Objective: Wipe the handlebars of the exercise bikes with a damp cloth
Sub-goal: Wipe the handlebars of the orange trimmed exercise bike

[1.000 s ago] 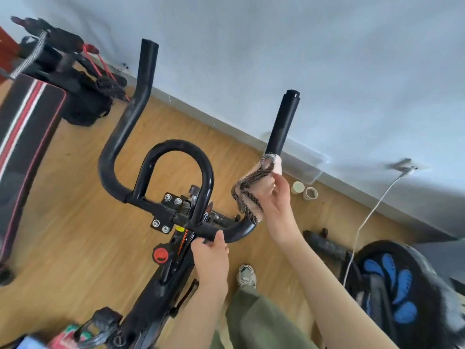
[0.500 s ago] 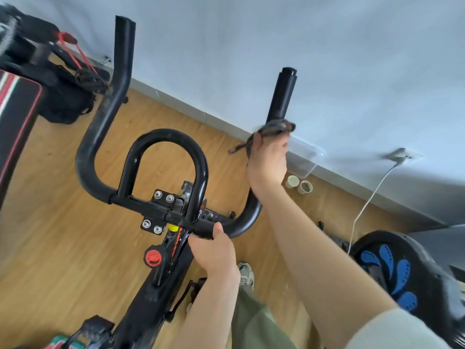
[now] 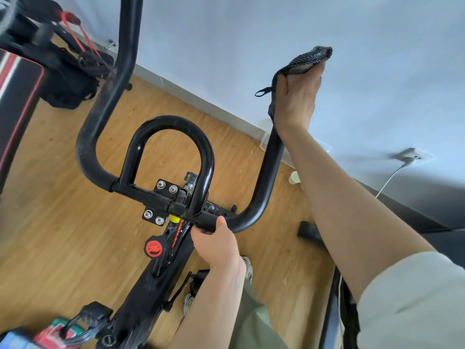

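A black exercise bike stands below me with its black handlebar [image 3: 105, 102] spreading into two upright horns and a centre loop [image 3: 173, 122]. My right hand [image 3: 297, 99] is wrapped around the top of the right horn [image 3: 271, 167], gripping a dark mesh cloth [image 3: 304, 61] over the bar's tip, which is hidden. My left hand [image 3: 216, 245] grips the lower crossbar just right of the stem clamp. The left horn rises bare at the upper left.
A red knob [image 3: 154, 248] sits on the bike frame below the clamp. A black and red padded bench [image 3: 17, 102] and a black bag [image 3: 68, 89] lie at left. The white wall with a socket and cable [image 3: 407, 157] runs behind; wooden floor all round.
My right hand has slid the cloth up the right horn from near its bend to its top end. My left hand keeps its grip on the crossbar.
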